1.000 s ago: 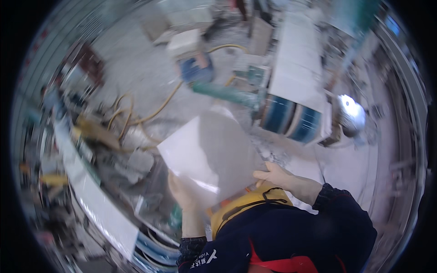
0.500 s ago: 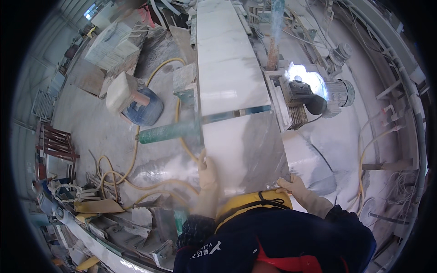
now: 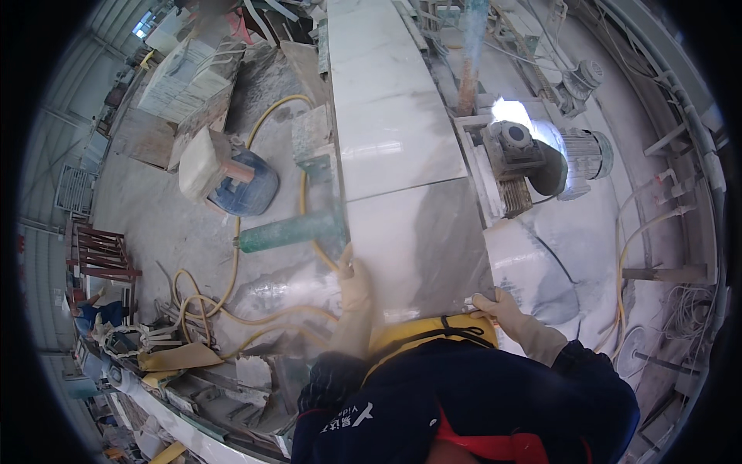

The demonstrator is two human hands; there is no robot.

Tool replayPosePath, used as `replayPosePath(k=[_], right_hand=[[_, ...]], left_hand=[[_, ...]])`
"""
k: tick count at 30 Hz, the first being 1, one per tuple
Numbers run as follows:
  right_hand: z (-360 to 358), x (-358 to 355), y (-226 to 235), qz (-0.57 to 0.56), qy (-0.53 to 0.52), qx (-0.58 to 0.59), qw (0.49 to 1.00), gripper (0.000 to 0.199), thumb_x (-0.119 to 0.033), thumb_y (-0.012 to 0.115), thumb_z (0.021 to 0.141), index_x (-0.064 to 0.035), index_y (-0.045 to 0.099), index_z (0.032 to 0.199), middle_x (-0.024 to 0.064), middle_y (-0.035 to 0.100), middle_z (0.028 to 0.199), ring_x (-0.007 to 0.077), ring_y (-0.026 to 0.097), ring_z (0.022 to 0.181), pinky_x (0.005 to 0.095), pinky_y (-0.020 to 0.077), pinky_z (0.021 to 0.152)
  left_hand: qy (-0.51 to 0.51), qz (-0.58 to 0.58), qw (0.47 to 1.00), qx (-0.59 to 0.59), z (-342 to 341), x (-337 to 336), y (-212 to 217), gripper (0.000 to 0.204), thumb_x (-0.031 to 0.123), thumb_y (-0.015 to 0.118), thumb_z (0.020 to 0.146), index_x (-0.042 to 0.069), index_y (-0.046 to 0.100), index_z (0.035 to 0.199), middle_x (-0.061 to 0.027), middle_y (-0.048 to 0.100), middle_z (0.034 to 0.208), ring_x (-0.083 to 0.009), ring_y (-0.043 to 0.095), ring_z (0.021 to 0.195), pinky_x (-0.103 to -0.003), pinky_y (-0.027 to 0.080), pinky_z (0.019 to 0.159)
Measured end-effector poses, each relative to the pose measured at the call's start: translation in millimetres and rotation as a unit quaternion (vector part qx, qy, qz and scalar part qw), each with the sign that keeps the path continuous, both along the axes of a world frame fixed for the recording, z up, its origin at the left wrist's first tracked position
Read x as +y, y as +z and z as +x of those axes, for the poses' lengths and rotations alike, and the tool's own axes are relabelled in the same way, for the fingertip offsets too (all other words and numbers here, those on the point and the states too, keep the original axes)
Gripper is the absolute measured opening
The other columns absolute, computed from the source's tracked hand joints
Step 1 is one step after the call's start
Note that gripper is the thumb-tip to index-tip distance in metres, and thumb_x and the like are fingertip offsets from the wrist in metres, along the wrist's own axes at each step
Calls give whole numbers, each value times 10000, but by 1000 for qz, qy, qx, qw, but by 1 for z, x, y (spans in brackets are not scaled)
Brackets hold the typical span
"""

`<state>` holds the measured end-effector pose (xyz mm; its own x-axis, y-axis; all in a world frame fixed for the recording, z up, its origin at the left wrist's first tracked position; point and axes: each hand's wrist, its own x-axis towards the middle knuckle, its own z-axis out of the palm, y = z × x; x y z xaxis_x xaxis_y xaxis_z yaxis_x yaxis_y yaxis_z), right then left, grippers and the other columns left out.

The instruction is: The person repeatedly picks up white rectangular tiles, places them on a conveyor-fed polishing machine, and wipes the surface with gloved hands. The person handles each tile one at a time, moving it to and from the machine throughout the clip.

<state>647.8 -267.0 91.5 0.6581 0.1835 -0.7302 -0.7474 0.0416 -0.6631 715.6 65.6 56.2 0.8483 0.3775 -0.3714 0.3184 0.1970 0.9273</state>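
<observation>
A polished white-and-grey stone slab (image 3: pixel 410 251) lies flat in front of me, its near edge close to my yellow apron (image 3: pixel 433 331). My left hand (image 3: pixel 354 286), in a cream glove, grips the slab's left edge with its fingers partly curled. At the near right corner, my gloved right hand (image 3: pixel 497 308) is closed on the slab. Beyond it lies another white slab (image 3: pixel 390 116) in line, and only a thin dark seam shows between the two. The undersides of both slabs are hidden.
A green roller (image 3: pixel 290 230) sticks out on the left, with a yellow hose (image 3: pixel 232 263) looping over the floor. Farther left stands a blue barrel (image 3: pixel 259 189). A motor (image 3: pixel 583 162) sits right of the slabs. Stone offcuts (image 3: pixel 239 387) lie at lower left.
The near slab has slid away from me against the far slab, closing the gap where a roller showed. Both hands have kept their hold on it.
</observation>
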Motion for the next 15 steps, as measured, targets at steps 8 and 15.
replayPosePath(k=[8, 15], right_hand=[[0, 7, 1, -31, -18, 14, 999, 315, -268, 692, 1014, 7, 631, 1157, 85, 725, 1012, 116, 699, 787, 210, 518, 688], [6, 2, -3, 17, -27, -3, 999, 382, -278, 704, 1005, 26, 624, 1223, 95, 733, 1042, 131, 706, 829, 215, 550, 749]], left_hand=[[-5, -15, 999, -45, 6, 4, -18, 469, 94, 444, 1043, 3, 438, 1503, -131, 648, 1240, -165, 627, 1074, -288, 520, 908], [-7, -10, 999, -37, 9, 9, -51, 541, 159, 472, 1045, -15, 386, 1551, -154, 620, 1309, -188, 601, 1124, -298, 484, 975]])
